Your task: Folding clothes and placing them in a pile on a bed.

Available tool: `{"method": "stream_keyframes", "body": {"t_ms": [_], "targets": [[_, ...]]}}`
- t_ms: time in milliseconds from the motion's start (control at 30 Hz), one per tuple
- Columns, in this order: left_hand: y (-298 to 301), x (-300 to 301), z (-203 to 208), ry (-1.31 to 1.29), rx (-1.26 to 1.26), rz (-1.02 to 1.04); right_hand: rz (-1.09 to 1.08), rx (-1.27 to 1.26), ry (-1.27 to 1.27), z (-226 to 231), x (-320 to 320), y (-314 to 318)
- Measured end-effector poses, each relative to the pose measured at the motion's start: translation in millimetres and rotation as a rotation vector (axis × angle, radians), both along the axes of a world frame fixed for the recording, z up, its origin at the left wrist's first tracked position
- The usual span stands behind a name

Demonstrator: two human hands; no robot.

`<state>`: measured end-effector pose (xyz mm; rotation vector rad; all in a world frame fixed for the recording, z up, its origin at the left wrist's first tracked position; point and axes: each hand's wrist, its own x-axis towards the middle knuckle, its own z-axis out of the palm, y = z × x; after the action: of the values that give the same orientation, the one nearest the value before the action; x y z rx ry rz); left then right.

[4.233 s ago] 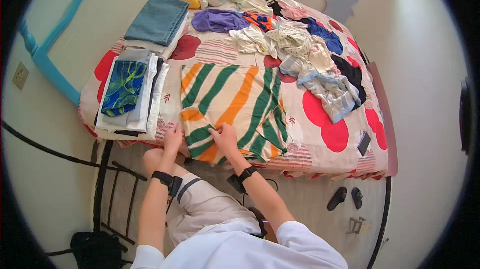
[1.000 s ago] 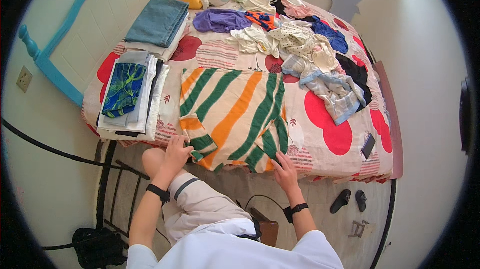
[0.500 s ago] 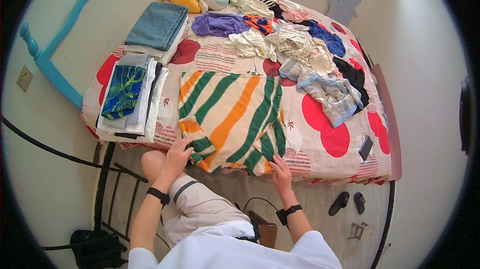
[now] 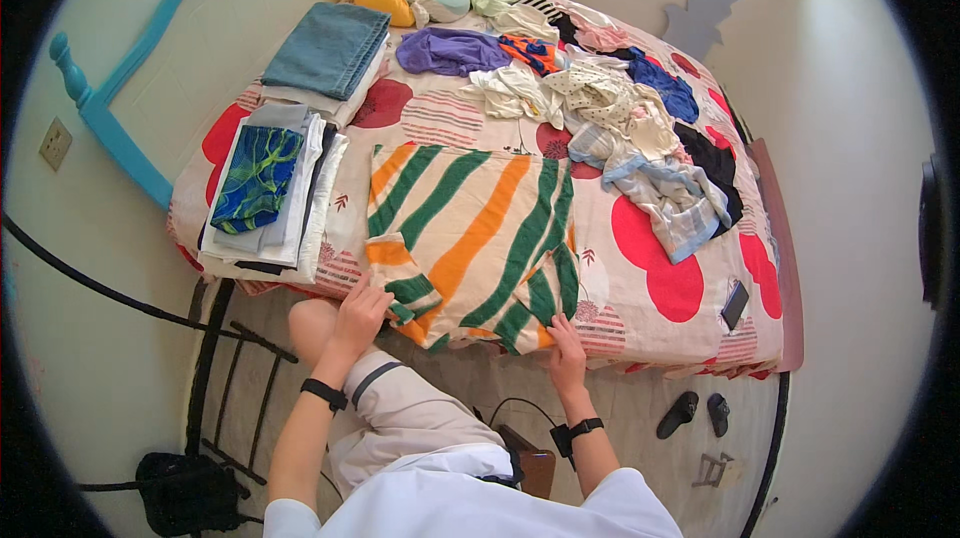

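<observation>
A cream shirt with green and orange diagonal stripes (image 4: 470, 228) lies spread flat at the near edge of the bed, both sleeves folded inward over its body. My left hand (image 4: 362, 313) pinches the shirt's near left corner, by the cuff of the folded sleeve. At the near right corner, the fingers of my right hand (image 4: 567, 346) close on the cloth beside the other folded sleeve. The fingertips of both hands are partly hidden by the fabric.
Left of the shirt stands a pile of folded clothes (image 4: 325, 208) topped by a blue-green patterned garment (image 4: 257, 178). Folded jeans (image 4: 325, 50) lie behind it. Loose clothes (image 4: 610, 103) cover the far right. A phone (image 4: 735, 305) rests near the bed's right edge; slippers (image 4: 678, 415) are on the floor.
The view has shifted slightly, so the bed and the shirt appear a little further right. Both hands keep their places at the shirt's near corners.
</observation>
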<state>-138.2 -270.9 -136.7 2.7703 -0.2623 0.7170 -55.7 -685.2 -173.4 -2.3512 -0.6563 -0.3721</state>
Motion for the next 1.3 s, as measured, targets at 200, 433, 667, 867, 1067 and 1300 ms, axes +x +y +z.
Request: {"method": "stream_keyframes", "body": {"t_ms": [200,433,667,867,1067,1300], "targets": [[7.6,-0.4,-8.9,-0.008,-0.083,0.039,0.066,-0.054,0.015,20.2,10.0,-2.3],[15.7,4.1,-3.1,0.258,-0.356,0.049,0.249,-0.175,0.128,54.8,44.4,-7.7],[26.6,30.9,-1.2,0.211,-0.591,0.044,0.134,0.067,0.196,64.7,90.1,7.0],[47.8,100.2,9.0,0.526,-0.842,0.199,0.0,0.134,0.337,78.8,168.8,21.0],[85.4,205.5,-3.9,0.467,-1.049,0.068,0.06,0.096,0.282,79.0,281.1,67.2],[111.1,264.7,-46.9,0.815,-1.461,0.294,-0.212,0.028,0.421,2.5,359.1,79.3]]}}
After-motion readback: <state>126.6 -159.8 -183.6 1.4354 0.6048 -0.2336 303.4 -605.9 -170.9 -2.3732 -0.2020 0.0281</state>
